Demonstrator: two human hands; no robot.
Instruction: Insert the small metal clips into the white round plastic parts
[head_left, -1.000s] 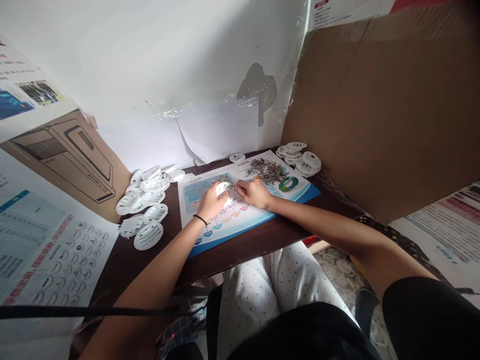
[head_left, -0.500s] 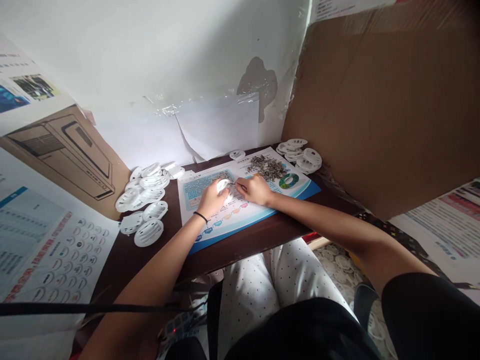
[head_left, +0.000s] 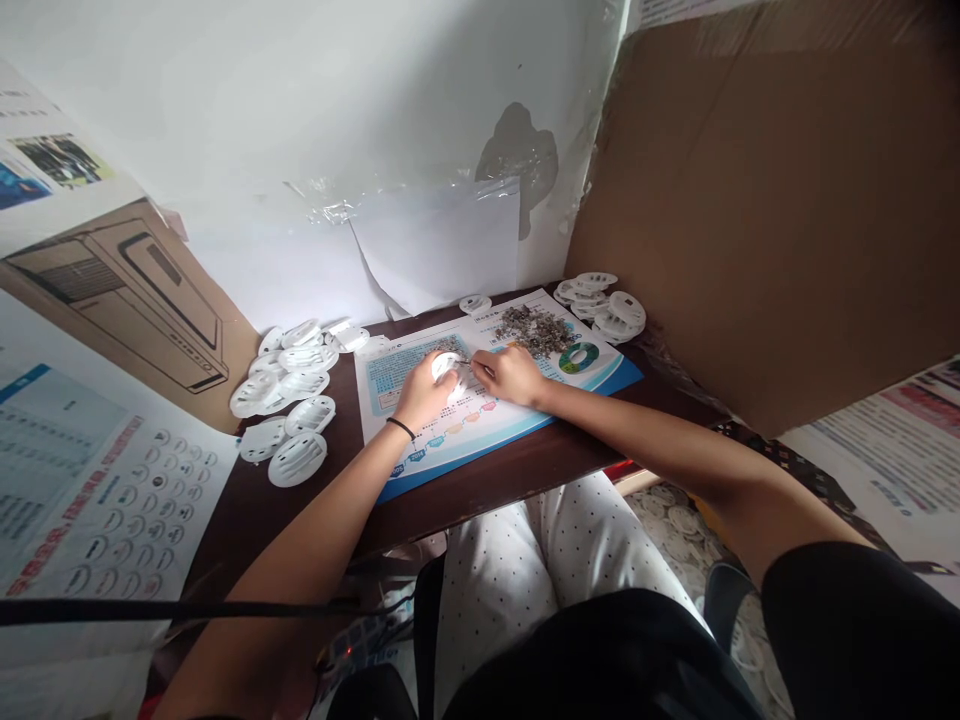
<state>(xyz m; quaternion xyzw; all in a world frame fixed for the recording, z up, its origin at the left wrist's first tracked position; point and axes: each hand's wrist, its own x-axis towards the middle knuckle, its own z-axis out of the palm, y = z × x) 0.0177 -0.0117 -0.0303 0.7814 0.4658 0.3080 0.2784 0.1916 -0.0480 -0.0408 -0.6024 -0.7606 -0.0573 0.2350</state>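
My left hand [head_left: 422,394] is curled around a round white plastic part [head_left: 445,366], held just above a blue-and-white printed sheet [head_left: 480,420] on the dark table. My right hand [head_left: 512,375] is pinched right beside the part, its fingertips touching the part's edge; what it pinches is too small to name. Just behind the right hand lies a heap of small grey metal pieces [head_left: 534,329] on the sheet.
Several white round parts [head_left: 289,400] are piled at the table's left, and another stack of white parts [head_left: 606,305] sits at the back right. A cardboard sheet [head_left: 757,200] walls the right side. More white parts [head_left: 686,520] lie on the floor by my knees.
Both hands stay together on the white part with only slight finger movement; the view has shifted a little.
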